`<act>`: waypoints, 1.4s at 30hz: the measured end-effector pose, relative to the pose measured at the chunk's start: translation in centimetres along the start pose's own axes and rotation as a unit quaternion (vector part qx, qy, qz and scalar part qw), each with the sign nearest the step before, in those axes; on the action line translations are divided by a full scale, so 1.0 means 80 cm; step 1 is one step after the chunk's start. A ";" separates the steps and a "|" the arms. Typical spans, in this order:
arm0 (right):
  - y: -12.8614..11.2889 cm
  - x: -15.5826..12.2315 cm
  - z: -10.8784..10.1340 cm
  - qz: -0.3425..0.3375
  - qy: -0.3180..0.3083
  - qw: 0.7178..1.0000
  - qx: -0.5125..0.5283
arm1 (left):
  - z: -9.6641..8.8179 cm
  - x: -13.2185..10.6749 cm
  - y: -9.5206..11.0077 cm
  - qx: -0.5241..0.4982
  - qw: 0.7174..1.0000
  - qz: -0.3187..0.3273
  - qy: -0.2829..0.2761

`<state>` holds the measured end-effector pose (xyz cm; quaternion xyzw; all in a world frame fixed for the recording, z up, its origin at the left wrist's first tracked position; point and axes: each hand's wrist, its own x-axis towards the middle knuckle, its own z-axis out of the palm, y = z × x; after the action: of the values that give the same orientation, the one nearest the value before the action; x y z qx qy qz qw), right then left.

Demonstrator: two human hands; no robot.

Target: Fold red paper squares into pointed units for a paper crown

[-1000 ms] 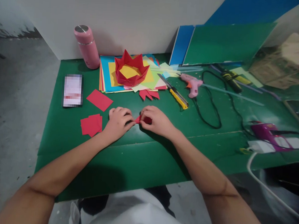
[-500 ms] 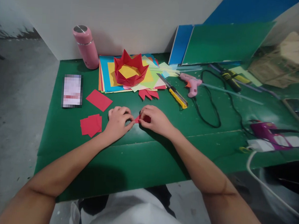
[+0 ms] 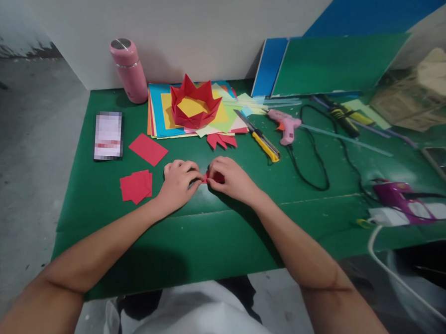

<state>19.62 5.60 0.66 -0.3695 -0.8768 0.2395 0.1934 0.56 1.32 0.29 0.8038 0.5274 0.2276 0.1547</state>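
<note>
Both hands meet over a small folded red paper piece (image 3: 214,177) on the green table (image 3: 212,236). My left hand (image 3: 178,182) is curled, its fingertips pinching the piece's left tip. My right hand (image 3: 232,179) is closed over the rest of the piece, hiding most of it. Red paper squares (image 3: 135,186) lie just left of my left hand, and another red sheet (image 3: 148,149) sits farther back. A red paper crown (image 3: 195,105) stands on a stack of coloured paper (image 3: 162,115) behind the hands.
A pink bottle (image 3: 129,71) stands at the back left, a phone (image 3: 108,135) lies at the left. A yellow utility knife (image 3: 260,137), pink glue gun (image 3: 285,124) with black cord (image 3: 313,157), purple glue gun (image 3: 401,195) and leaning green and blue boards (image 3: 333,63) occupy the right.
My left hand has closed in slightly toward my right hand, so the fingertips now meet on the red piece. Nothing else has moved.
</note>
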 end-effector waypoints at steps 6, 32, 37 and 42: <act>0.006 -0.001 -0.006 -0.008 -0.011 0.999 0.043 | -0.005 -0.001 0.001 0.006 0.994 0.099 -0.035; 0.003 -0.011 -0.016 0.091 -0.039 0.994 -0.042 | -0.017 -0.002 -0.006 0.031 0.980 0.181 -0.081; 0.009 -0.013 -0.026 0.091 -0.047 0.994 -0.038 | -0.018 -0.002 -0.011 0.009 0.978 0.190 -0.084; 0.012 -0.012 -0.029 0.084 -0.031 0.994 -0.069 | -0.018 -0.002 -0.015 -0.033 0.978 0.190 -0.078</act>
<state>21.96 6.14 1.84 -0.4469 -0.8625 0.2053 0.1194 -1.18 1.63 0.89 0.8992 0.3434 0.2068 0.1751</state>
